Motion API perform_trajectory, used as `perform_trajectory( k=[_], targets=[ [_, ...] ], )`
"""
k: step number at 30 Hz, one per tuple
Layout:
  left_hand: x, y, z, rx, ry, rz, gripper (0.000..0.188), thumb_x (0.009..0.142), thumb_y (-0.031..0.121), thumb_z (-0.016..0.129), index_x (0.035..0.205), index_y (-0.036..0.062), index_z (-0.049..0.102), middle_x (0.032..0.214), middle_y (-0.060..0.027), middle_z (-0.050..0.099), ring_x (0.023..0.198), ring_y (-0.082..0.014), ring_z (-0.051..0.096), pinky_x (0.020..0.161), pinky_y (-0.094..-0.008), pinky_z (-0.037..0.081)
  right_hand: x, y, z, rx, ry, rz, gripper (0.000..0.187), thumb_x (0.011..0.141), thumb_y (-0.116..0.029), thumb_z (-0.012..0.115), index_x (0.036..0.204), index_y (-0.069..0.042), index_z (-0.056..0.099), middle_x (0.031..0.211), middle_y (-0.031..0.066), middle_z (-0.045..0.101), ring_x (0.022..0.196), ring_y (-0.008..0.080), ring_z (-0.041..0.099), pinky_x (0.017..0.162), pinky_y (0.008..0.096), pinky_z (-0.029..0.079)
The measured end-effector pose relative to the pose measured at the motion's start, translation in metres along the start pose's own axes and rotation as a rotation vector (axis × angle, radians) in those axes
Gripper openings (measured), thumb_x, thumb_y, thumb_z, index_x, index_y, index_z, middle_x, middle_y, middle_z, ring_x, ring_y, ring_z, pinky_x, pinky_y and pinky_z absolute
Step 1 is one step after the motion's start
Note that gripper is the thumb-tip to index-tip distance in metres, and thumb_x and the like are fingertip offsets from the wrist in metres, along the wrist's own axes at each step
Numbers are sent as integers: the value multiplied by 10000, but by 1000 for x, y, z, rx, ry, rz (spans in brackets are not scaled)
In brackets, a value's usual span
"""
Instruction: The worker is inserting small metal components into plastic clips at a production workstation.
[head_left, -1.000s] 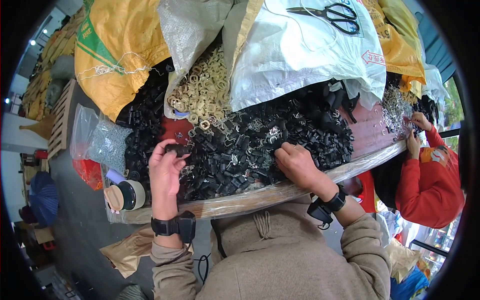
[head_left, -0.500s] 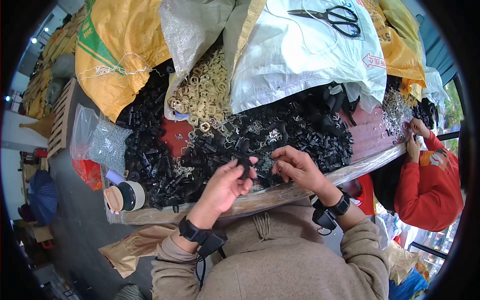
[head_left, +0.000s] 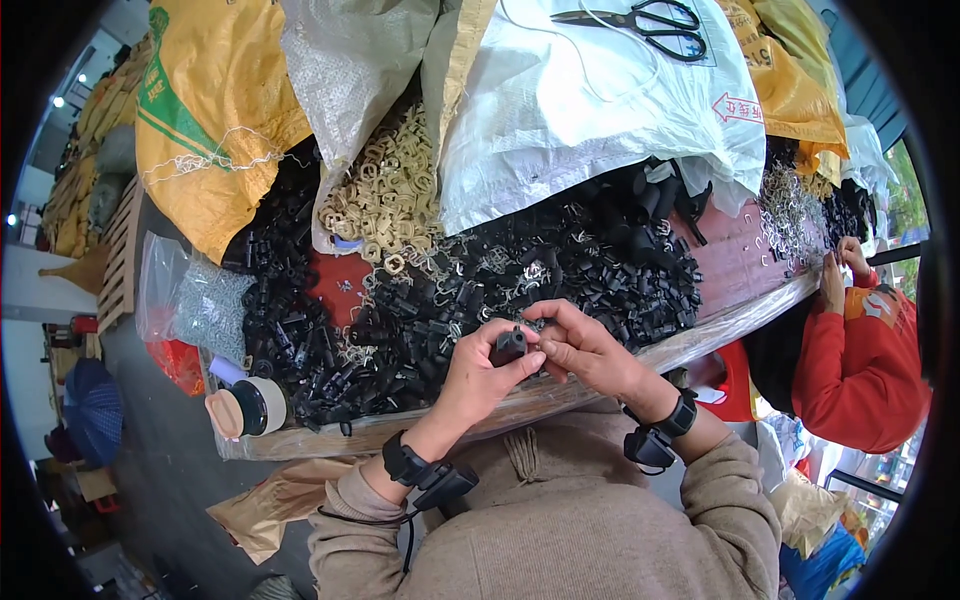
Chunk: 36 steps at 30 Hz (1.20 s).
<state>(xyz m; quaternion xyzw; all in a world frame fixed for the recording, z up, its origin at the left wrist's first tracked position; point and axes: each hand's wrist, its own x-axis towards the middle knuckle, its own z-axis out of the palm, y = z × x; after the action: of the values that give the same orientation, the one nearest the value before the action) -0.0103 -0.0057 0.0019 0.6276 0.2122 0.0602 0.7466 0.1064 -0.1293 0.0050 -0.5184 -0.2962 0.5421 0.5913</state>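
A small black plastic part with a rounded end (head_left: 510,346) is gripped between the thumb and fingers of my left hand (head_left: 474,376). My right hand (head_left: 592,358) meets it from the right, thumb and fingertips pinched together against the part's side. Whatever those fingertips hold is too small or hidden to make out. Both hands are over the near edge of a heap of black plastic parts (head_left: 400,310), with bent metal clips (head_left: 440,290) strewn among them.
Beige rings (head_left: 385,195) spill from a sack behind the heap. Scissors (head_left: 640,22) lie on a white sack (head_left: 600,120). At left are a bag of small grey pieces (head_left: 212,305) and a round container (head_left: 262,405). A person in red (head_left: 860,370) works at the right.
My hands have come together; the right fingertips now touch the black part. The left hand has turned the part and moved slightly right. The view has shifted a little.
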Motion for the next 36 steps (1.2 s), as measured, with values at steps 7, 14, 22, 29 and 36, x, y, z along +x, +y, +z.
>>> perform_trajectory(
  k=[7, 14, 22, 29, 36],
  targets=[
    [1, -2, -7, 141, 9, 10, 109, 708, 92, 654, 742, 34, 569, 688, 16, 525, 621, -42, 450, 563, -199, 380, 3, 6, 1, -31, 18, 1, 267, 872, -71, 419, 1127, -26, 356, 747, 14, 514, 580, 51, 440, 519, 182, 383],
    [6, -14, -11, 94, 57, -11, 116, 722, 111, 650, 741, 29, 570, 622, 21, 534, 559, -36, 452, 519, -190, 381, 5, 7, 7, -89, 84, -14, 235, 859, -58, 439, 1084, -24, 383, 763, 23, 555, 600, 51, 470, 532, 186, 399],
    [5, -20, -11, 15, 105, -82, 129, 749, 139, 634, 762, 33, 562, 641, -1, 548, 563, -52, 493, 518, -189, 408, 8, 11, 12, -838, 280, -440, 204, 802, -30, 524, 994, -3, 462, 733, 49, 568, 604, 74, 525, 531, 212, 423],
    [5, -18, -8, -362, 128, -266, 128, 763, 142, 621, 802, 41, 552, 652, 6, 523, 570, -71, 483, 500, -194, 389, 11, 7, 9, -654, 303, -270, 199, 782, -68, 570, 952, 1, 495, 714, 55, 561, 591, 84, 530, 533, 212, 421],
    [2, -17, -7, -444, 110, -272, 124, 767, 138, 614, 809, 39, 552, 682, -2, 525, 593, -84, 485, 513, -200, 384, 13, 0, 3, -669, 247, -238, 124, 789, -104, 564, 847, -2, 524, 661, 61, 546, 570, 101, 497, 518, 229, 414]
  ],
)
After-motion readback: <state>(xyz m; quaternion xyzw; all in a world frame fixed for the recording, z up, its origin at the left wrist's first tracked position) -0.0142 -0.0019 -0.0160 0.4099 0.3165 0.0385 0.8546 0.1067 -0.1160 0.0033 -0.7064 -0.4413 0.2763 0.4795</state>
